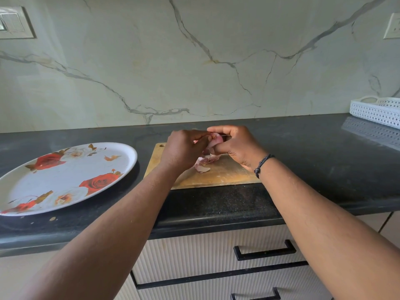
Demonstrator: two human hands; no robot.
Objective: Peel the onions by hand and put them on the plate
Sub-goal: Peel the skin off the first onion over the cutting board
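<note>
The right hand grips one onion above the far part of the cutting board, and the left hand pinches skin at its top. Loose peels already lie on the board (so peeling is under way). The plate, left on the bench, holds no onion; the placing is still left.

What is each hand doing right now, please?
Left hand: pinching skin on the onion.
Right hand: gripping the onion.
</note>
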